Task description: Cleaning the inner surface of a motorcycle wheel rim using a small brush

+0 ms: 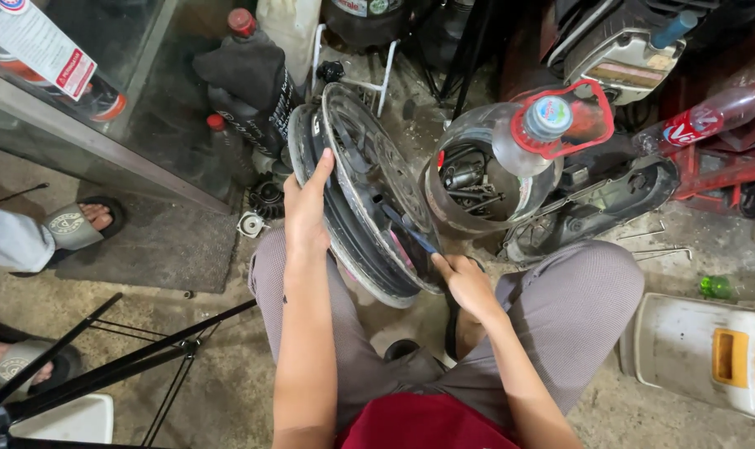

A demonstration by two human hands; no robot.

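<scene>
A small motorcycle wheel [369, 166] with a black tyre [352, 241] stands upright on the floor between my knees. My left hand [306, 208] grips the tyre at its upper left edge. My right hand [465, 283] holds a thin dark tyre lever [410, 231] whose tip is pushed in between the tyre and the rim at the lower right. A large clear plastic bottle [523, 141] with a red handle ring lies just right of the wheel.
Another person's sandalled feet [82, 220] are at the left. A dark oil bottle [248, 79] stands by a glass cabinet [78, 133]. A black tripod [103, 366] crosses lower left. A white and yellow container [710, 353] lies at the right. Engine parts [594, 199] crowd the upper right.
</scene>
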